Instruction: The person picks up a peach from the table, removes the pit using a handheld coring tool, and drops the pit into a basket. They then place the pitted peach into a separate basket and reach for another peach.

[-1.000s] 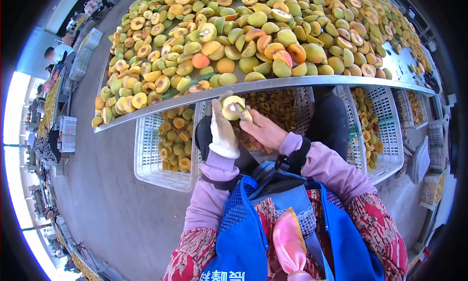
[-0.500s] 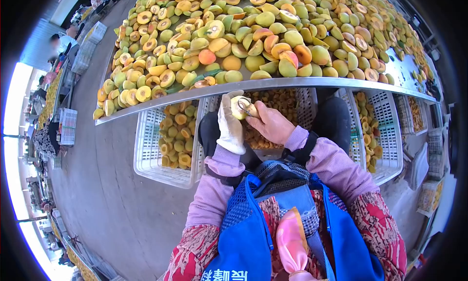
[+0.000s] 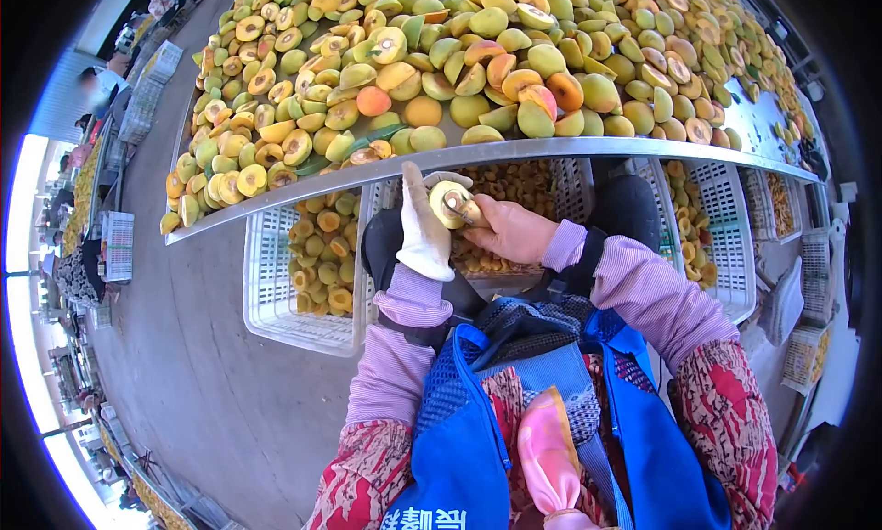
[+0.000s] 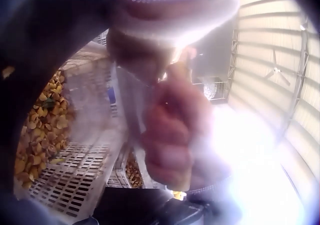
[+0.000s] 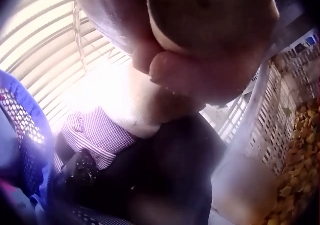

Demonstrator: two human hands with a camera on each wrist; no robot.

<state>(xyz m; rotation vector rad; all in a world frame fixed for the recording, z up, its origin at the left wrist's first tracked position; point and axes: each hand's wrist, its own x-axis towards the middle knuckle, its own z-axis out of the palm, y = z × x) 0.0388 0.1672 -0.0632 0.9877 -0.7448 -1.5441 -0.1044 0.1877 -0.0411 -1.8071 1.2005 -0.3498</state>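
Wearing a pale glove, the left hand (image 3: 424,231) holds a halved yellow-green fruit (image 3: 441,199) below the table's front edge, its cut face turned up. The bare right hand (image 3: 516,231) grips a short tool (image 3: 472,212) whose curved metal loop lies over the fruit's centre. The right hand's curled fingers (image 4: 172,135) fill the middle of the left wrist view. Close up in the right wrist view, a round brown end (image 5: 205,15), probably the tool's handle, sits above the right hand (image 5: 200,77). Whether the loop has cut in is unclear.
A metal-edged table (image 3: 588,148) heaped with halved fruit spans the front. Beneath it stand white crates (image 3: 262,314) of fruit pieces, left, between the knees and right. People and another work line (image 3: 92,186) are at the far left.
The right hand has turned and risen slightly, and the tool's loop has shifted over the centre of the cut face. The left hand keeps its hold on the fruit.
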